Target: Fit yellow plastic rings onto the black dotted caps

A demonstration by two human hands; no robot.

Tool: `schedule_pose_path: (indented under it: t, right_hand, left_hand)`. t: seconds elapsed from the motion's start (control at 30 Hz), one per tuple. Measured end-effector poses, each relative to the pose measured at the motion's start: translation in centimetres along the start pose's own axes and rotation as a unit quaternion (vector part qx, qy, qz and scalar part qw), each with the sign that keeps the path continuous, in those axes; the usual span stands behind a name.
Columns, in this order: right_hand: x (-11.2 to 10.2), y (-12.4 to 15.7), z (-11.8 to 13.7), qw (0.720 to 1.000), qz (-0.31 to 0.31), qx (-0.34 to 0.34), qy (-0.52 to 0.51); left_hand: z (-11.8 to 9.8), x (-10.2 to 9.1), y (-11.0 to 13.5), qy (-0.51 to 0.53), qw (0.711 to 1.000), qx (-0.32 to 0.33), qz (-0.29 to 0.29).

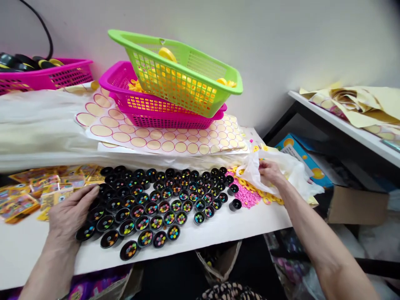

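Note:
My left hand [67,214] lies against the left edge of a large group of small black cups [156,223], its fingers stretched out beside the outermost ones. Many cups stand upright and hold small coloured balls; some at the back look dark inside. At the right end of the table my right hand [269,171] is closed on a white plastic bag [289,168], with its fingertips partly hidden in the folds. Pink pellets [245,193] and yellow rings [268,196] lie in a heap beside and under the bag.
Orange printed packets [46,187] lie at the far left. Behind the cups are sticker sheets [168,143], a pink basket [150,118] and a green basket [184,83] with yellow pieces. A shelf [346,125] and a blue box [308,160] stand at right.

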State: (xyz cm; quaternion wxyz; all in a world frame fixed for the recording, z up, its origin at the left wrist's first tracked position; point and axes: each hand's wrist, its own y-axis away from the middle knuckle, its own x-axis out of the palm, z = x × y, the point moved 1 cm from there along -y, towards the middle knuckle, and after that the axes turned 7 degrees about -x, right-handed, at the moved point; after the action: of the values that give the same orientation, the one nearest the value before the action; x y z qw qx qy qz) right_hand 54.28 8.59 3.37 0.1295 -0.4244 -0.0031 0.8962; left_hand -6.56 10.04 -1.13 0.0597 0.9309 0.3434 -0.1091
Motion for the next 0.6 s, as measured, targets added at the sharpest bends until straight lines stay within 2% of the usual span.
schedule_pose_path:
  t: [0.07,0.17,0.27,0.33,0.4,0.47,0.6]
  right_hand:
    - [-0.6,1.0,-0.1,0.996,-0.040,0.006,-0.084]
    - [-1.6,2.6,1.5,0.963,-0.100,0.015,-0.251]
    - [-1.9,4.3,5.8,0.938,-0.113,0.008,-0.328]
    - [-1.2,5.4,9.5,0.930,-0.092,0.001,-0.355]
    - [0.3,6.2,13.4,0.926,-0.038,-0.012,-0.376]
    - [2.9,6.7,17.5,0.918,0.039,-0.029,-0.393]
    - [10.1,6.8,25.7,0.894,0.219,-0.098,-0.379]
  left_hand:
    - [0.1,0.0,0.0,-0.006,1.000,0.000,0.005]
    - [0.1,0.1,0.0,-0.010,1.000,-0.002,0.018]
    - [-0.3,-0.1,0.2,0.005,0.999,0.001,0.041]
    - [-0.5,-0.4,0.4,0.016,0.996,0.019,0.080]
    - [-0.6,-0.7,0.6,0.021,0.993,0.027,0.109]
    - [-0.4,-0.9,0.8,0.032,0.991,0.036,0.128]
    - [-0.2,-1.1,1.2,0.052,0.984,0.031,0.170]
